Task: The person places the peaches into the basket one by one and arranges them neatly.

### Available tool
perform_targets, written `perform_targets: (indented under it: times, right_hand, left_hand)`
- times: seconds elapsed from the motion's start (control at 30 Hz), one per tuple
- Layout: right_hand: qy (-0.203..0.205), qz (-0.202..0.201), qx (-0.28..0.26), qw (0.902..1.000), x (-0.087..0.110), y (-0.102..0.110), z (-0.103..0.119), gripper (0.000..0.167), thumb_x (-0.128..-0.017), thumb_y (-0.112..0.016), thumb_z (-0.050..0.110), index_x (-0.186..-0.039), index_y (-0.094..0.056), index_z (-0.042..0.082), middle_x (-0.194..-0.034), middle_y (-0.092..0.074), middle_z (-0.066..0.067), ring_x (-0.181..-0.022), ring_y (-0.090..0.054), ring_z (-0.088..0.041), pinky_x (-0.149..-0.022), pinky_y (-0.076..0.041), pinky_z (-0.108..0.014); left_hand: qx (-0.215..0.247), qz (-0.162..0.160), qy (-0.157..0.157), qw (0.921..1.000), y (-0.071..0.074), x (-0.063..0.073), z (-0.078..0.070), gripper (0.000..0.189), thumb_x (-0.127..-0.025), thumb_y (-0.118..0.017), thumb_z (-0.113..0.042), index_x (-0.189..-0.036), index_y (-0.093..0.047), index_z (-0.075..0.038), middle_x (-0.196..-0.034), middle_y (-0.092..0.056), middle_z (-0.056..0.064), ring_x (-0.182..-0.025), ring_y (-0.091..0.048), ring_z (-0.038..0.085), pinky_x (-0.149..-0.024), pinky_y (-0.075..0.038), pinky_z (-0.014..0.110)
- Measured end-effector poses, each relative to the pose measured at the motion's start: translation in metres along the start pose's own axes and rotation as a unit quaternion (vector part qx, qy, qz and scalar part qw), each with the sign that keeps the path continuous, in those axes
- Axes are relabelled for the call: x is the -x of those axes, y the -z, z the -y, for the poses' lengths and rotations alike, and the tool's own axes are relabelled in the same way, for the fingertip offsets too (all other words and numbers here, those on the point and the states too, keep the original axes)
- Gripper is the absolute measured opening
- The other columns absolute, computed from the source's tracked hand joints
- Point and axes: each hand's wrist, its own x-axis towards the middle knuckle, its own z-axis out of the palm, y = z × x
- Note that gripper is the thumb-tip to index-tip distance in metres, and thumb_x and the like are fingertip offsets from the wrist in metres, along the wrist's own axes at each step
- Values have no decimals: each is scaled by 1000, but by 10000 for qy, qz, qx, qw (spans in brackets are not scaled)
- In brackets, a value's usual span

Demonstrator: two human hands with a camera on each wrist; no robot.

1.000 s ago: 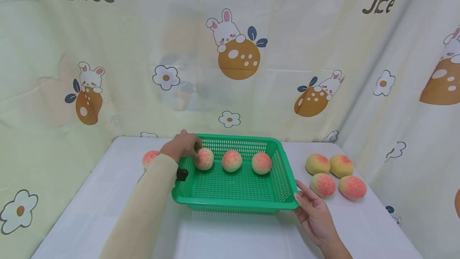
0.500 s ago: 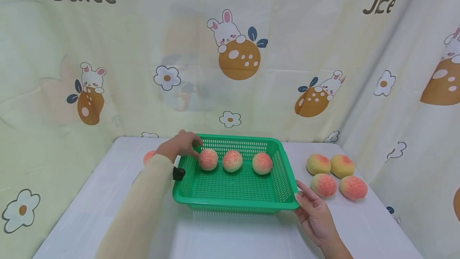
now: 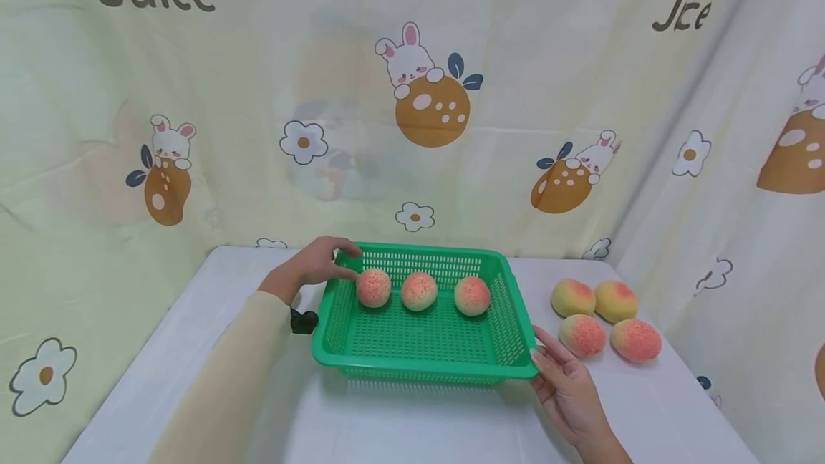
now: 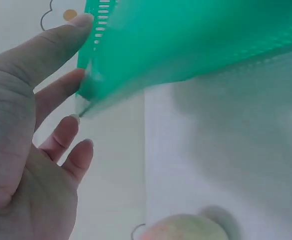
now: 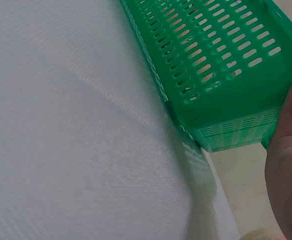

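A green plastic basket [image 3: 412, 371] with slotted walls stands mid-table, holding three pinkish peaches in a row along its far side: the left peach [image 3: 374, 288], the middle peach [image 3: 419, 291] and the right peach [image 3: 473, 296]. My left hand [image 3: 312, 263] reaches over the basket's left rim, thumb and forefinger spread apart, the thumb tip right beside the left peach. In the left wrist view its other fingers are loosely bent, holding nothing. At the basket's near right corner my right hand [image 3: 567, 389] pinches the rim, thumb on top and fingers behind the wall.
Right of the basket lie two yellowish peaches [image 3: 594, 299] and two pinker peaches [image 3: 609, 339]. Another peach [image 4: 185, 230] shows at the bottom of the left wrist view. A printed curtain [image 3: 245, 92] hangs behind the white table [image 3: 412, 428].
My left hand has let go of the left peach, which has shifted slightly right in the basket, and has drawn back leftward to the rim. My right hand stays at the corner.
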Motion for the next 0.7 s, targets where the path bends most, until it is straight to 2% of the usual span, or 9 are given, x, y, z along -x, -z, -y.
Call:
perform_targets:
  times: [0.13, 0.23, 0.3, 0.5, 0.7]
  right_hand:
    - [31, 1, 5, 10000, 0, 0, 0, 47, -105, -56, 7, -150, -53, 19, -112, -70, 2, -101, -73, -9, -91, -59, -24]
    - [64, 51, -13, 10000, 1, 0, 0, 45, -105, -55, 6, -148, -55, 21, -112, -70, 2, -101, -73, -9, -91, -59, -24]
    - [96, 75, -7, 9999, 1, 0, 0, 44, -105, -55, 6, -146, -57, 21, -112, -70, 2, -101, -73, -9, -91, -59, -24]
    - [111, 83, -7, 9999, 1, -1, 0, 42, -105, -55, 5, -143, -59, 22, -113, -71, 1, -102, -73, -10, -91, -59, -24]
    - [108, 76, -65, 9999, 1, -1, 0, 41, -105, -53, 4, -141, -61, 22, -113, -71, 1, -102, -73, -10, -90, -60, -24]
  left_hand:
    - [-6, -158, -125, 9998, -1, 6, 7, 49, -92, -78, -29, -135, -65, -12, -141, -61, 11, -121, -55, 34, -98, -53, 47]
    - [42, -328, -171, 9993, -3, 10, 12, 48, -93, -77, -32, -135, -65, -14, -143, -60, 10, -114, -53, 32, -88, -52, 42]
    - [84, -462, -235, 9986, -5, 13, 15, 47, -94, -75, -33, -136, -65, -15, -145, -58, 10, -113, -53, 32, -85, -51, 41]
    - [240, -811, -590, 9947, -10, 23, 22, 41, -101, -66, -25, -139, -62, -10, -154, -50, 17, -120, -56, 39, -92, -53, 49]
    - [465, -1011, -397, 9930, -14, 33, 25, 41, -101, -65, -26, -140, -61, -12, -152, -52, 15, -121, -56, 39, -90, -56, 50]
